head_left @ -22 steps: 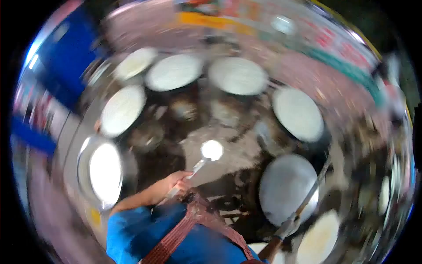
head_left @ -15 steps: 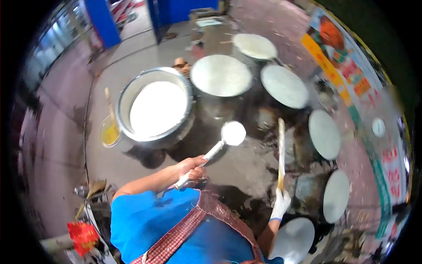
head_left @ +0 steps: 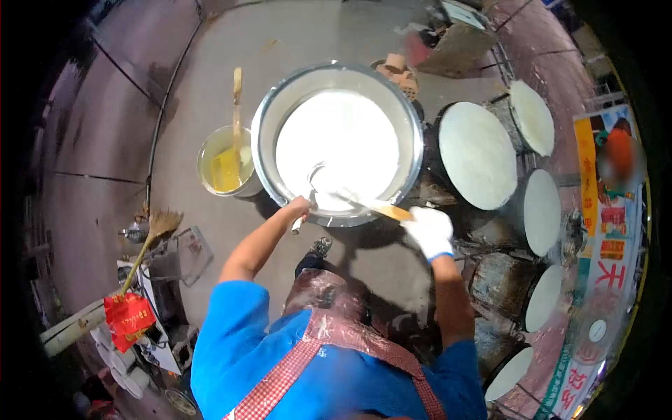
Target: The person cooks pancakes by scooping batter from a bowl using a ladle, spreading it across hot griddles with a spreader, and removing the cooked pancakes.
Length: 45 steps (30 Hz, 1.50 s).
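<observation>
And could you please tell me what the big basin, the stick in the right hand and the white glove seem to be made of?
Basin: most likely polished stainless steel, from the silvery rim with glints.
Stick: probably plain wood, yellowish-tan at its grip end, whitened farther along.
Glove: perhaps knitted cotton, matte white with blue cuff edge; weave too small to confirm.

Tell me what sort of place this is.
Likely a makeshift street-food or batch-cooking spot, judging by the large metal pot of white liquid, the pale discs on stove-like stands, and the printed banner.
</observation>
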Each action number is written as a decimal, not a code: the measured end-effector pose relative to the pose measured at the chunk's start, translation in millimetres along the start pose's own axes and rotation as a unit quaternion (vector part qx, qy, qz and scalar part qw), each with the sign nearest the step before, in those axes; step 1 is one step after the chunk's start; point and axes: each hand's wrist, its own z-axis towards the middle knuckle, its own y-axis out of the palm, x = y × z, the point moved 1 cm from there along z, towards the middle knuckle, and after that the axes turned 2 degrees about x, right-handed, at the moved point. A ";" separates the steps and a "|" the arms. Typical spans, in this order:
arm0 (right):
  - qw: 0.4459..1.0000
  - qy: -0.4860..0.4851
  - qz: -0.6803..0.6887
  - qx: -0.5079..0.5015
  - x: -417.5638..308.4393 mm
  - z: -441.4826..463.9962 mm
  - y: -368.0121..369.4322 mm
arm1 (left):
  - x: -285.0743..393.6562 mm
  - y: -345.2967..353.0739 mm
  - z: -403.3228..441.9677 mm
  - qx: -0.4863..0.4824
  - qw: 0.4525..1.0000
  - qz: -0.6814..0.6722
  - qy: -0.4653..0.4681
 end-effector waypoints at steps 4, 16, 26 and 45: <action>0.982 0.122 0.095 -0.111 -10.1 -20.9 47.0 | 21.9 0.7 -27.5 -0.010 0.996 -0.076 -0.043; 0.885 0.116 0.300 0.336 -62.8 -115.7 -47.0 | 242.8 26.3 -411.8 -0.168 0.917 -0.350 0.090; 0.627 0.036 0.700 0.340 -33.8 -62.6 -109.9 | 305.1 -15.8 -476.9 -0.065 0.883 -0.017 0.465; 0.666 0.408 0.569 0.258 -53.2 -240.4 102.9 | 272.3 214.8 -257.9 -0.397 0.868 -0.111 -0.276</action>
